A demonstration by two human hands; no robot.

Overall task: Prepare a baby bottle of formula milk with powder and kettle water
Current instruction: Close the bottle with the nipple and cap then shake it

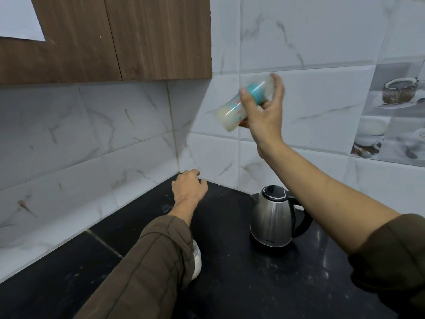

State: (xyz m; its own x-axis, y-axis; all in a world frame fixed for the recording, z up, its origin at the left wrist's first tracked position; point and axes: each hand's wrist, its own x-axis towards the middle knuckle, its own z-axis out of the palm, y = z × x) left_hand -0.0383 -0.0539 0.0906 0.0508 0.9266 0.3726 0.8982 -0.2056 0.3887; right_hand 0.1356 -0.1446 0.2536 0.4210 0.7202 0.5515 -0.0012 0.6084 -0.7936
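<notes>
Nearest, under the left sleeve (161, 249), a white jar (197, 259) sits half hidden on the worktop (230, 284); kettle (273, 217) stands to its right, lid down. Farther back, left hand (188, 188) rests nr the corner, fingers loosely curled, nothing seen in it. Up by the tiled wall (322, 42), right hand (264, 107) grips the bottle (232, 111), tilted, blurred, milky inside, prob. mid-shake. Risks: teal collar (255, 93) not tight = leak; slack grip = bottle flies; sleeve could tip the jar.

left hand (189, 188): low, arm outstretched, fingers loosely curled | right hand (264, 111): raised, gripping bottle (230, 111)
</notes>
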